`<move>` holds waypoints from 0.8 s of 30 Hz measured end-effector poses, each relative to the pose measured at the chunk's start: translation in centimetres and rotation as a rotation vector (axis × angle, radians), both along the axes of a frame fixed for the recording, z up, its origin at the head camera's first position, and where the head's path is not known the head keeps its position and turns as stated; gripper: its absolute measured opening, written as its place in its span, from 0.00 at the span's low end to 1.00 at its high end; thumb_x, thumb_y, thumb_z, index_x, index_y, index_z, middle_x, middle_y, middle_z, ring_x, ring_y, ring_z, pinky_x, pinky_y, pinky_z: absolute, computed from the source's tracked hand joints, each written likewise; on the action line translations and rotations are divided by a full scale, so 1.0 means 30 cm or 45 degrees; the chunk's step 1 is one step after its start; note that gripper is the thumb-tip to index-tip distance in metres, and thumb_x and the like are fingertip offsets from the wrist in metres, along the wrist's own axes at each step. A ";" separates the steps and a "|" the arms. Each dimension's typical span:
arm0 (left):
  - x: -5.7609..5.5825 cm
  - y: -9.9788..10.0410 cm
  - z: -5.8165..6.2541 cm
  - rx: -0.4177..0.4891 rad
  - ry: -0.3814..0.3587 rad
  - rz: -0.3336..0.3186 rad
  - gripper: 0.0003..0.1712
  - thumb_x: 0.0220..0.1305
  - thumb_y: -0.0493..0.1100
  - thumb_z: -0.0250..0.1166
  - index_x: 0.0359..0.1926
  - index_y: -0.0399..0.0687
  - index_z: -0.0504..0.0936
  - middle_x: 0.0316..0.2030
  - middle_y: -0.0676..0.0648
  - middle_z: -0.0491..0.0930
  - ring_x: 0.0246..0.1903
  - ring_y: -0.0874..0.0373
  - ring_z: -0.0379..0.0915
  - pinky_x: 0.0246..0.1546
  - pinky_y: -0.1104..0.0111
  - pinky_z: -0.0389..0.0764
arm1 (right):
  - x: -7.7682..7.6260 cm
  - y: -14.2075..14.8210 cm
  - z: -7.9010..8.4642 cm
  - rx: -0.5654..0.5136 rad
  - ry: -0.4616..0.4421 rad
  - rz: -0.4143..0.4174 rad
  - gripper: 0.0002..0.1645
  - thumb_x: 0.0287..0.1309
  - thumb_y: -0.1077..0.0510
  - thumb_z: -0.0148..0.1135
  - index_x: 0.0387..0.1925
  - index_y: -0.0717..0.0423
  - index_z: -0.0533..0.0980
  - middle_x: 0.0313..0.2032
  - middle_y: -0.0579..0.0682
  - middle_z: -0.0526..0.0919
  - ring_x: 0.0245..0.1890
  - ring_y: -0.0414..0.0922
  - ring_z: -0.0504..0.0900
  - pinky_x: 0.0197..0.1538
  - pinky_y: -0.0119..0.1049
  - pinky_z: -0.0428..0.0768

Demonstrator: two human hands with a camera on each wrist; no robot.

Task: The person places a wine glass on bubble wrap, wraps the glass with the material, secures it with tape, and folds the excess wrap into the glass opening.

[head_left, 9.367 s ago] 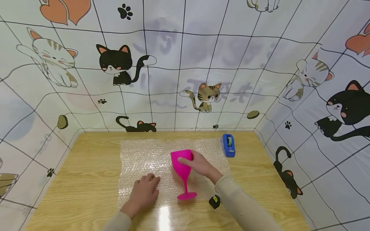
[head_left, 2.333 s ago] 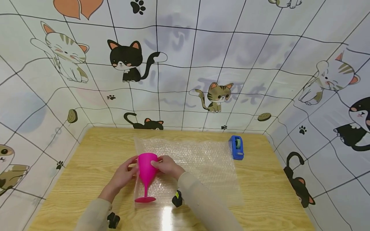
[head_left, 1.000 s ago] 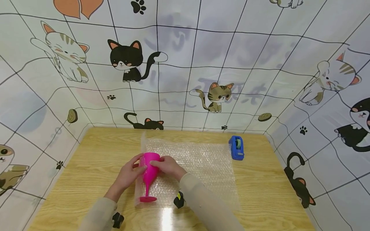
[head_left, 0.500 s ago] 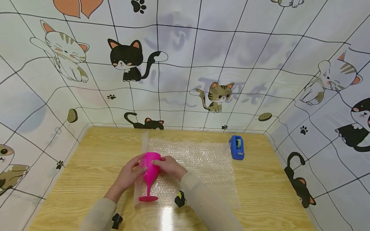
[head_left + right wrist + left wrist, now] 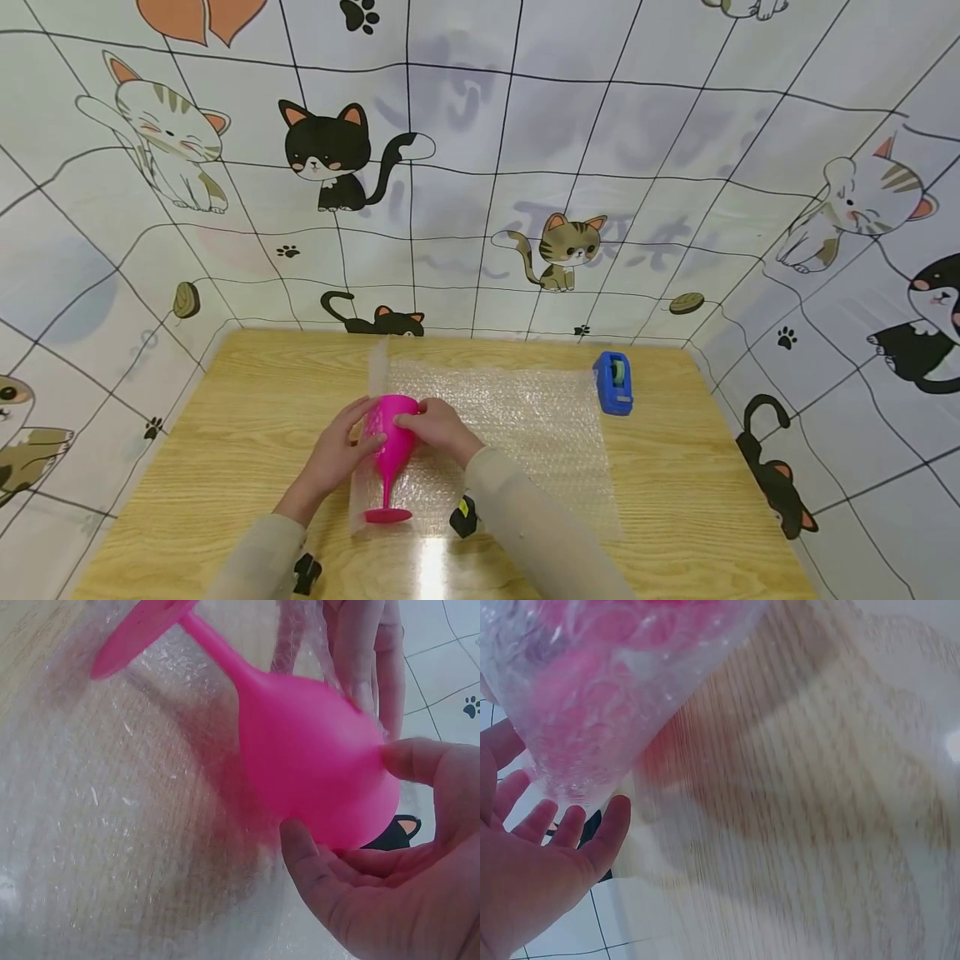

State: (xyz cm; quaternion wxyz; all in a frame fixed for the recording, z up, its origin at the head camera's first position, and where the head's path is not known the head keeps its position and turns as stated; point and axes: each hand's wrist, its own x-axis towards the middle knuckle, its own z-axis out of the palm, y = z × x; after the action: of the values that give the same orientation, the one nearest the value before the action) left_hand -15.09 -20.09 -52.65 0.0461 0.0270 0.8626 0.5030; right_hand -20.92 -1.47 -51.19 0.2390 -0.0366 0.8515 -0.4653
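Note:
A pink plastic wine goblet [image 5: 393, 437] stands tilted over the left part of a bubble wrap sheet [image 5: 525, 450], its foot toward the near edge. My right hand [image 5: 441, 429] grips the cup from the right, thumb on the front; the right wrist view shows the fingers [image 5: 300, 844] around the bowl near the rim. On the other side, my left hand [image 5: 336, 446] holds the sheet's raised left edge against the cup, thumb across its front. In the left wrist view the bubble wrap [image 5: 592, 712] covers the goblet's side, with the fingers [image 5: 607, 832] curled behind it.
A blue tape dispenser [image 5: 614, 383] stands at the sheet's back right corner. The wooden table [image 5: 697, 483] extends on both sides, and a cat-print sheet [image 5: 465, 192] encloses its back and sides. Black wrist cameras [image 5: 463, 517] hang under the sleeves.
The right hand has brought the goblet from the sheet's middle to its left side. The left hand, earlier resting on the sheet, has raised the left edge against the cup. Lately both hands shifted slightly right.

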 end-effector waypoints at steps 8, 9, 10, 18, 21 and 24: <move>-0.003 0.026 -0.005 -0.007 0.077 0.006 0.36 0.65 0.44 0.65 0.71 0.49 0.64 0.73 0.36 0.55 0.71 0.33 0.51 0.60 0.44 0.73 | 0.015 -0.007 0.014 0.004 0.021 0.026 0.39 0.53 0.31 0.63 0.46 0.62 0.77 0.34 0.51 0.83 0.35 0.48 0.84 0.36 0.36 0.81; -0.004 0.030 -0.004 -0.007 0.090 0.002 0.36 0.65 0.43 0.65 0.71 0.48 0.64 0.73 0.36 0.55 0.71 0.32 0.51 0.60 0.44 0.73 | 0.016 -0.008 0.017 0.009 0.024 0.027 0.39 0.53 0.30 0.63 0.45 0.62 0.77 0.33 0.51 0.82 0.34 0.48 0.83 0.34 0.35 0.80; -0.005 0.033 -0.005 -0.008 0.097 0.002 0.36 0.64 0.43 0.65 0.71 0.48 0.64 0.73 0.36 0.56 0.71 0.33 0.51 0.60 0.43 0.72 | 0.017 -0.008 0.020 0.021 0.028 0.023 0.39 0.52 0.30 0.63 0.44 0.63 0.77 0.33 0.51 0.82 0.34 0.48 0.83 0.33 0.34 0.79; -0.013 0.043 -0.018 -0.001 0.118 -0.002 0.36 0.63 0.41 0.67 0.71 0.48 0.65 0.73 0.36 0.57 0.72 0.33 0.51 0.60 0.42 0.72 | 0.019 -0.010 0.025 0.092 0.032 -0.006 0.39 0.50 0.31 0.65 0.44 0.63 0.76 0.33 0.52 0.80 0.31 0.46 0.80 0.32 0.34 0.79; -0.014 0.046 -0.019 -0.007 0.107 -0.006 0.37 0.62 0.42 0.67 0.71 0.49 0.65 0.73 0.37 0.56 0.72 0.34 0.51 0.59 0.43 0.72 | 0.015 -0.008 0.020 0.092 0.017 -0.018 0.39 0.49 0.31 0.66 0.44 0.63 0.75 0.33 0.52 0.80 0.31 0.46 0.79 0.32 0.34 0.79; -0.015 0.047 -0.018 -0.018 0.099 -0.010 0.37 0.62 0.43 0.67 0.71 0.50 0.65 0.73 0.37 0.56 0.72 0.34 0.51 0.59 0.43 0.73 | 0.014 -0.005 0.021 0.099 0.016 -0.013 0.40 0.49 0.30 0.65 0.44 0.63 0.75 0.33 0.51 0.79 0.31 0.45 0.78 0.32 0.34 0.77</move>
State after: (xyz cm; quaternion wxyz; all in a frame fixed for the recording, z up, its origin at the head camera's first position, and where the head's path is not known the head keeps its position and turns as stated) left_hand -15.54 -18.70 -53.19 0.0148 0.0497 0.8672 0.4952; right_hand -20.48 -1.62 -50.56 0.2324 -0.0258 0.8705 -0.4330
